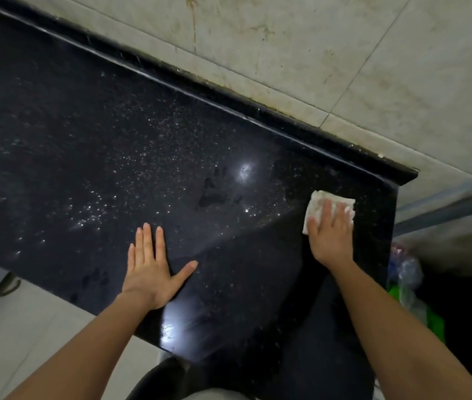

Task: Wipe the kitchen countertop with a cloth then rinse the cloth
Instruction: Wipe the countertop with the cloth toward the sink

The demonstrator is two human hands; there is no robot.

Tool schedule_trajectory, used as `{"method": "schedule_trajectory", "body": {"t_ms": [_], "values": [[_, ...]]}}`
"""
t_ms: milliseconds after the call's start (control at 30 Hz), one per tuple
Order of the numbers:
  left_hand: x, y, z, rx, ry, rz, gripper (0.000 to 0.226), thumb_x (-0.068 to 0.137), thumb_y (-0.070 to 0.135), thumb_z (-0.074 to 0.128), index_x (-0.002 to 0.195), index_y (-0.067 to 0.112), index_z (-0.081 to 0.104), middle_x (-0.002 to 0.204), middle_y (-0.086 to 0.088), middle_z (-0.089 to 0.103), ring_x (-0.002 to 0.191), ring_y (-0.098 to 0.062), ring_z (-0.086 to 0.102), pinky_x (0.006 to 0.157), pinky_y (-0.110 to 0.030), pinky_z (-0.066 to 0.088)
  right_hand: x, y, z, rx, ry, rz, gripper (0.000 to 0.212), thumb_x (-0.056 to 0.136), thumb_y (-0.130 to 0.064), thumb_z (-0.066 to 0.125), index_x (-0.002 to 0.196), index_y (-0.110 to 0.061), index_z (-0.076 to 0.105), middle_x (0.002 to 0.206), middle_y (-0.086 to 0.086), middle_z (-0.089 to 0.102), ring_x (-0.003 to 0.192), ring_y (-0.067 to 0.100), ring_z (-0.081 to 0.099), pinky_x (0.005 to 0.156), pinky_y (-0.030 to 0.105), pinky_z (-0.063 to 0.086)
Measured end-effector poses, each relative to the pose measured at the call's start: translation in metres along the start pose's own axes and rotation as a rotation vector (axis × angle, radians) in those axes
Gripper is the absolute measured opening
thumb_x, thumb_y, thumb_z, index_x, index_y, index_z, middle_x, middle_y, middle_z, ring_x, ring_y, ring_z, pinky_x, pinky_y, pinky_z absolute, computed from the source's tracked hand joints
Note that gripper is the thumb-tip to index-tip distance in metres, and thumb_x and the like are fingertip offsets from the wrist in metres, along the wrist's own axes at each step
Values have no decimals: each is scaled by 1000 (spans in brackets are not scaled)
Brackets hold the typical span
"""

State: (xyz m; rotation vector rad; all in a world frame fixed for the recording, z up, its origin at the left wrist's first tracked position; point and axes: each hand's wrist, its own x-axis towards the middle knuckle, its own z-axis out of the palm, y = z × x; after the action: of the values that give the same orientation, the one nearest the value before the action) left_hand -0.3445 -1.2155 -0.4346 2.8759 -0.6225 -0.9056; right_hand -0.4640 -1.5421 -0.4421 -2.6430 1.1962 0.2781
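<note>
Cloth (319,204): white, folded into a crumpled pad, faint brownish stains on top. It lay flat on the tabletop (108,145), near the right end and close to the raised back lip (229,103). The visible outline was roughly square, with the far edge running about parallel to the lip. The long axis could not be told, since its near part was hidden under the hand.

Right hand (330,236): laid flat on the cloth, fingers straight and close together, pointing away toward the wall (301,47). It pressed down on the cloth with no curl round it. Left hand (149,271): flat on bare tabletop well left of the cloth, fingers straight, thumb splayed out to the right, holding nothing.

Tabletop: black speckled stone, glossy, with two bright light glares and some dull smudges like finger marks near the middle. Its left end was cut off by the frame.

Wall: pale tiles, stained with brownish streaks. Pale floor (27,327) showed lower left.

Right of the tabletop end, in shadow, were clear plastic bags (406,277) and something green (434,323), too dark and blurred to identify. Dark clothing at the bottom centre was partly cut off.
</note>
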Motion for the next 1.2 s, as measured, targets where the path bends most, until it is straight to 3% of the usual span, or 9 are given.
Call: {"method": "schedule_trajectory", "body": {"t_ms": [133,300,433,533,600,667,800,900,1200], "values": [[-1,3,-5,-2,-46,-2,104,77,81,16,135,13,-37,138,-9,-48,129,-21,-44,112,-39,-21,6,-40,9,92,-3,91,63,100,-41,16,150,-11,-7,155,25,-11,143,34,-16,114,44,-13],[-4,6,-10,-17,-81,-15,102,78,81,17,131,15,-40,136,-7,-49,129,-21,-44,112,-38,-21,-42,-71,33,-66,-70,-371,70,85,-50,-8,145,-14,-18,155,21,-13,142,31,-22,111,38,-22],[-6,8,-14,-40,-96,-18,103,77,81,19,132,16,-39,137,-7,-48,129,-21,-43,113,-39,-20,-63,-63,36,-124,-151,-698,60,97,-47,11,144,-24,-18,153,7,-24,141,23,-26,115,34,-18],[-6,9,-16,-39,-110,-24,103,77,81,19,133,16,-39,137,-6,-49,129,-21,-44,113,-39,-20,-38,-40,25,-192,-122,-851,61,98,-51,22,149,-28,-3,156,1,-10,145,20,-10,117,34,-6],[-5,9,-16,-27,-123,-32,104,77,81,18,133,16,-39,138,-7,-49,128,-21,-44,112,-39,-21,-10,-27,17,-236,-58,-765,66,93,-56,16,149,-26,2,155,4,-3,146,24,1,117,35,-3],[-4,9,-16,-27,-133,-38,105,76,82,18,133,16,-40,139,-7,-49,128,-22,-45,112,-39,-21,20,-19,7,-205,-36,-544,70,90,-58,9,150,-24,-3,156,9,-7,145,25,-5,117,37,-7],[-2,9,-15,-42,-140,-49,107,71,84,15,134,17,-40,139,-7,-49,127,-21,-46,111,-38,-22,65,-29,-11,-14,-54,-162,66,98,-49,22,151,-19,-3,158,16,-9,145,26,-14,117,40,-9],[-2,9,-17,-53,-157,-49,108,69,84,15,134,18,-40,138,-7,-50,126,-22,-48,110,-37,-23,65,-62,-6,78,-41,-69,64,99,-44,23,152,-18,-3,157,21,-9,144,30,-14,116,42,-10],[0,7,-17,-70,-168,-41,109,62,89,9,129,21,-43,134,-5,-54,123,-20,-51,110,-38,-24,-45,-86,38,-82,-122,-782,53,97,-49,-1,149,-36,-2,157,8,-9,145,23,-13,116,35,-10]]}}
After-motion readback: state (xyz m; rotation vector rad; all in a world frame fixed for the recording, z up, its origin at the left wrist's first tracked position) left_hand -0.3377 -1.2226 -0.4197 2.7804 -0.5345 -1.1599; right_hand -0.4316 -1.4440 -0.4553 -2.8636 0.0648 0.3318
